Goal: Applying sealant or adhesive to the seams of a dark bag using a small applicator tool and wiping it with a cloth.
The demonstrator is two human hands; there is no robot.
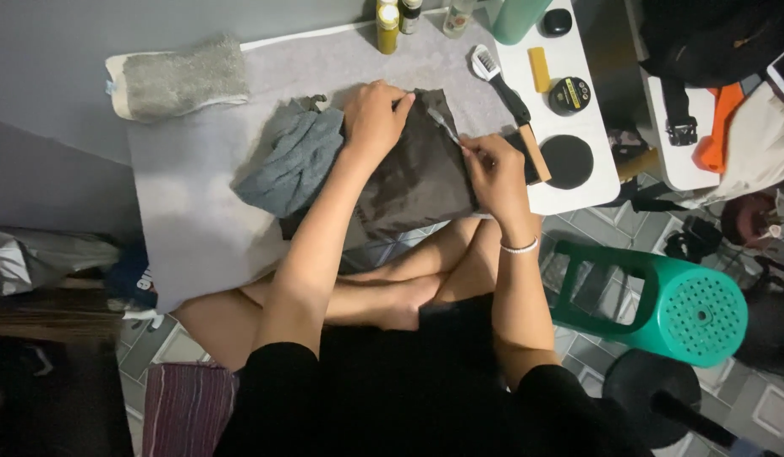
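A: While the left hand (373, 118) presses fingers-closed on the dark cloth (417, 173) atop the grey board (189, 203), what's the right doing?
B: Right hand (493, 173) pinches the cloth's edge.

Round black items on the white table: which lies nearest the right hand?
The flat matte black disc, just right of the right hand. The tin and the small black lid lie farther up the white table.

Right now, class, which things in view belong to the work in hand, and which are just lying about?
In hand: left hand pressing the dark cloth; right hand pinching its edge; grey cloth beside it.

Lying about: brush, round tin, yellow bottle, green stool, grey mitt.
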